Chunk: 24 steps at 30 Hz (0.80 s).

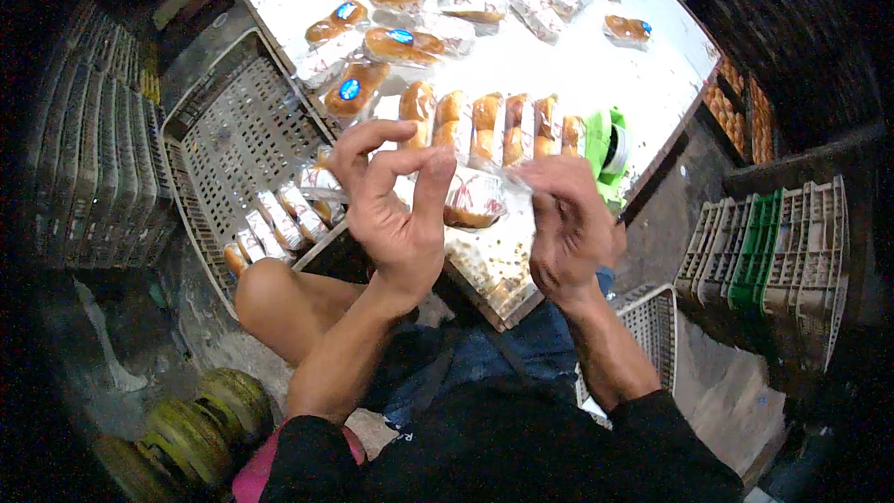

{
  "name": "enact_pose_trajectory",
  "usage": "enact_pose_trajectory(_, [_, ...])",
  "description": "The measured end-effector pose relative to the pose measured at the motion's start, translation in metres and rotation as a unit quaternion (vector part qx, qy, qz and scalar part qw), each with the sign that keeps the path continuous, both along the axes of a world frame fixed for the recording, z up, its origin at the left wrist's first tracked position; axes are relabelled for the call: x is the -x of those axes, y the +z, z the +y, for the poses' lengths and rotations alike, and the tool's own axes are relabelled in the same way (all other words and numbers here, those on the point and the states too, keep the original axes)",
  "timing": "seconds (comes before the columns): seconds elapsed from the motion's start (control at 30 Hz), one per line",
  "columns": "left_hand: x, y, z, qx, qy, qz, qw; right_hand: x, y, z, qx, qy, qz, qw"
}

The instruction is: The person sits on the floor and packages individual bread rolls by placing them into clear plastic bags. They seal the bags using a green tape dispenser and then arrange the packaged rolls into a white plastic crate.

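A bread roll in a clear printed plastic bag [476, 201] is between my hands, over the near corner of the white table [670, 77]. My left hand [394, 206] has its thumb and forefinger pinched together at the bag's upper left edge; its other fingers are curled. On the right, my right hand [569, 223] pinches the gathered clear film, slightly blurred. Just beyond stands a row of bagged rolls [487, 127], side by side. At the row's right end is a bright green tape dispenser [606, 154], partly behind my right hand.
More bagged rolls [404, 45], some with blue stickers, lie across the table's far side. A plastic crate [237, 108] at the left holds several packed rolls [276, 223]. Stacked crates [761, 244] stand at right, others [105, 147] at far left. Green gas cylinders [192, 433] are lower left.
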<state>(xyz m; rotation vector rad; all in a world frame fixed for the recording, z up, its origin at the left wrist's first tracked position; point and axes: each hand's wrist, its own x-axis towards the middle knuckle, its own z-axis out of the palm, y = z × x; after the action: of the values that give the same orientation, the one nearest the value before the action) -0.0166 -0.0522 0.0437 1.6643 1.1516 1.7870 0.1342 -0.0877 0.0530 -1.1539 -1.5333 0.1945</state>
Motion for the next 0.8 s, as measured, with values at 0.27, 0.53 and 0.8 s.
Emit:
enact_pose_trajectory(0.27, [-0.002, -0.003, 0.003, -0.083, 0.013, 0.069, 0.994, -0.001, 0.008, 0.017, 0.030, -0.062, 0.007, 0.998])
enact_pose_trajectory(0.53, [-0.015, 0.007, 0.012, -0.019, -0.089, -0.133, 0.987, 0.021, 0.009, 0.003, 0.058, 0.090, 0.224, 0.969])
enact_pose_trajectory(0.8, [-0.039, -0.011, 0.005, 0.054, -0.014, -0.098, 0.994, 0.027, 0.009, 0.002, 0.106, 0.076, 0.416, 0.900])
